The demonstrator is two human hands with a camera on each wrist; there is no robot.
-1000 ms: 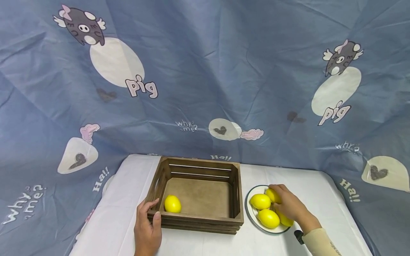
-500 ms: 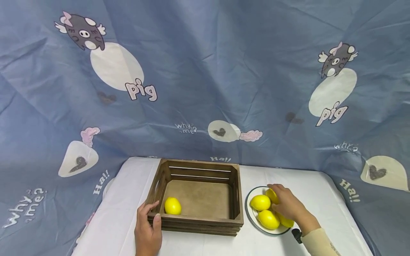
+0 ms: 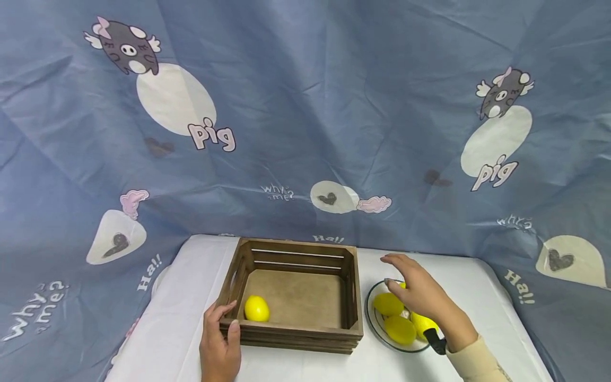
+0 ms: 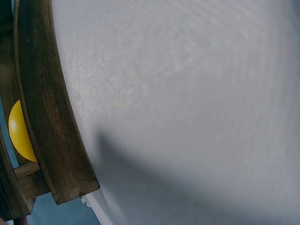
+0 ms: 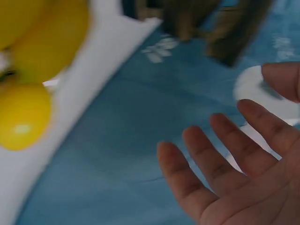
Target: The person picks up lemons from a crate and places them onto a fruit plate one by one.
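My left hand (image 3: 219, 346) holds the front left corner of a slatted wooden crate (image 3: 298, 332), its thumb by the front wall and fingers over the left rim. A yellow lemon (image 3: 256, 309) lies inside the crate near that corner. Above a round plate (image 3: 375, 333) with a dark rim, my right hand (image 3: 422, 294) is raised with fingers spread and nothing in them. On the plate are several lemons (image 3: 400, 330), one partly hidden behind this hand. The right wrist view shows the open palm (image 5: 253, 178) apart from the blurred lemons (image 5: 23, 116).
A white cloth (image 3: 286, 366) covers the table under crate and plate. Behind it hangs a blue printed curtain (image 3: 267, 132) close to the table's back edge. The plate stands just right of the crate. A black band (image 3: 435, 341) sits at the right wrist.
My right hand, which was on the lemons at the plate's far side, has lifted off them and spread its fingers. The left hand and the crate have stayed in place.
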